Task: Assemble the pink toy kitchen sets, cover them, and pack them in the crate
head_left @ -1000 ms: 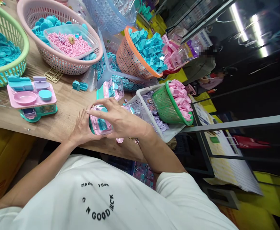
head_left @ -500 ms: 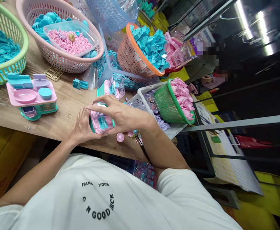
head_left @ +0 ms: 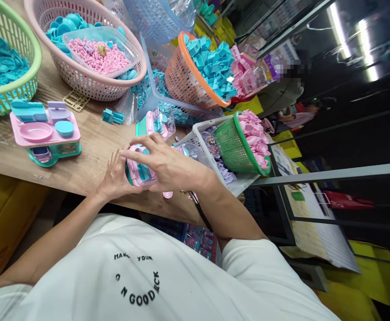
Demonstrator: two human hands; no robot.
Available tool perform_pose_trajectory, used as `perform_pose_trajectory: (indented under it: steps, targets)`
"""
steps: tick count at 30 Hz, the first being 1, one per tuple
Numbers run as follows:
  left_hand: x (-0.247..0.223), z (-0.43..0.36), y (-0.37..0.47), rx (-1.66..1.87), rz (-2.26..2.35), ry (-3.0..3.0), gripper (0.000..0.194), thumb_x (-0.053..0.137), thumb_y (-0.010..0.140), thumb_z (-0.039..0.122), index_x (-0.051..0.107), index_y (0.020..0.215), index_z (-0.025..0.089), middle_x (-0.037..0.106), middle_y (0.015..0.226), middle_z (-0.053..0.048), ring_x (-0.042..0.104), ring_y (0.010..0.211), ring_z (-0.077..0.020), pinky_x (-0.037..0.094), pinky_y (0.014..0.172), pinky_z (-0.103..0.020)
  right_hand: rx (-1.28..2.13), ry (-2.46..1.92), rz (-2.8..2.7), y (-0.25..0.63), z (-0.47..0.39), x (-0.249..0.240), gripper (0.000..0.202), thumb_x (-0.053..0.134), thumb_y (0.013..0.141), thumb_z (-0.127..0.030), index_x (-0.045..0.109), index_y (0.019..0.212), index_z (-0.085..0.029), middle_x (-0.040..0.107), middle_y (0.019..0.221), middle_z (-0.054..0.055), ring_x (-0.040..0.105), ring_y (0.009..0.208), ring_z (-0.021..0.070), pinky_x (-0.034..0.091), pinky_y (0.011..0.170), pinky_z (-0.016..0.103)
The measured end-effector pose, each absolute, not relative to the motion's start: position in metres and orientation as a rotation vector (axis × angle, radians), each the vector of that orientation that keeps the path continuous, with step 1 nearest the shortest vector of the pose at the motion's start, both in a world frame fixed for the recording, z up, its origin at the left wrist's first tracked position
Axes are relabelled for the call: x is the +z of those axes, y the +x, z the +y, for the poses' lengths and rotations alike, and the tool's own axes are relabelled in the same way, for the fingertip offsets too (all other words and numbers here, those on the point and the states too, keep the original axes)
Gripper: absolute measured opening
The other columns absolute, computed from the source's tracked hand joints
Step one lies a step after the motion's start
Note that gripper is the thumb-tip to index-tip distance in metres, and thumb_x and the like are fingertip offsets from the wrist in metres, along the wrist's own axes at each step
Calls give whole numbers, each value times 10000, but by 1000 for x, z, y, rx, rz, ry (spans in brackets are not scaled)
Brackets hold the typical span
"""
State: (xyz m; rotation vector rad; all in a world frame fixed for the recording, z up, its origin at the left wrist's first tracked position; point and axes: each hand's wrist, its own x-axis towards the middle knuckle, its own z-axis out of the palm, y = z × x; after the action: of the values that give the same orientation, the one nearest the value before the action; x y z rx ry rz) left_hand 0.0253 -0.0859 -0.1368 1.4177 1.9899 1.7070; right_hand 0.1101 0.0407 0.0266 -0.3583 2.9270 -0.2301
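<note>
Between my two hands is a small toy kitchen set [head_left: 143,173], pink on a teal base with turquoise parts inside. My left hand [head_left: 116,178] is closed around its left side, the thumb along its near edge. My right hand [head_left: 173,166] grips it from the right, with fingers arched over the top toward the left fingertips. Part of the toy is hidden under the fingers. Just beyond them sits a similar pink and teal toy [head_left: 156,123] with a clear cover. A larger toy kitchen [head_left: 49,133] with a pink plate stands on the left.
Along the back of the wooden table [head_left: 91,156] stand a green basket [head_left: 34,73], a pink basket [head_left: 91,84] and an orange basket [head_left: 181,76] of turquoise parts. A dark green basket [head_left: 231,145] of pink pieces rests on a white crate [head_left: 199,138]. Another person sits beyond.
My right hand has shifted slightly to the right over the toy, and its wrist covers more of the small pink pieces near the table edge. Both hands keep their grip.
</note>
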Motion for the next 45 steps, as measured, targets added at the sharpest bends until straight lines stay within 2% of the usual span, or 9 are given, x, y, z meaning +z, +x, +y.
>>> perform_pose_trajectory:
  steps: [8, 15, 19, 28, 32, 40, 45]
  targets:
    - [-137, -88, 24, 1726, 1996, 1493, 1073, 866, 571, 461, 340, 1466, 188, 502, 1437, -177, 498, 1326, -379, 417, 1113, -548, -404, -467, 2940, 115, 54, 16, 867, 752, 761, -319, 366, 1535, -253, 407, 1461, 165, 354, 1364, 378, 297, 1125, 641]
    - [-141, -87, 25, 1722, 2039, 1497, 1112, 874, 547, 408, 309, 1481, 191, 516, 1424, -175, 519, 1294, -376, 432, 1084, -534, -416, -491, 2917, 110, 54, 19, 862, 763, 778, -325, 369, 1542, -256, 421, 1451, 163, 367, 1364, 349, 311, 1137, 602]
    - [-141, -87, 25, 1714, 2029, 1489, 1107, 875, 562, 438, 303, 1478, 194, 504, 1429, -177, 510, 1301, -378, 429, 1085, -539, -404, -468, 2898, 108, 52, 22, 884, 780, 765, -288, 361, 1544, -267, 428, 1445, 161, 377, 1354, 351, 336, 1128, 596]
    - [-149, -86, 24, 1750, 2028, 1495, 1137, 889, 543, 458, 282, 1473, 215, 474, 1443, -175, 496, 1313, -388, 434, 1079, -551, -235, -370, 2842, 100, 44, 29, 824, 809, 716, -247, 467, 1466, -251, 427, 1421, 170, 398, 1282, 365, 418, 1065, 600]
    - [-148, -87, 24, 1724, 2024, 1473, 1177, 904, 516, 468, 286, 1480, 199, 478, 1434, -184, 485, 1319, -401, 422, 1090, -567, -267, -470, 2848, 98, 51, 26, 823, 812, 724, -259, 468, 1471, -244, 422, 1422, 174, 409, 1284, 358, 391, 1091, 609]
    - [-137, -89, 24, 1703, 1988, 1447, 1154, 895, 550, 495, 298, 1491, 199, 504, 1428, -169, 498, 1304, -389, 416, 1091, -564, -563, -570, 2905, 109, 73, 4, 882, 810, 770, -371, 376, 1534, -290, 410, 1462, 141, 361, 1399, 319, 329, 1176, 570]
    - [-138, -90, 22, 1708, 1974, 1464, 1145, 898, 554, 467, 292, 1491, 209, 497, 1434, -167, 498, 1298, -379, 420, 1085, -559, -563, -541, 2900, 110, 70, 6, 892, 810, 765, -347, 368, 1539, -295, 401, 1470, 138, 357, 1404, 321, 319, 1182, 574]
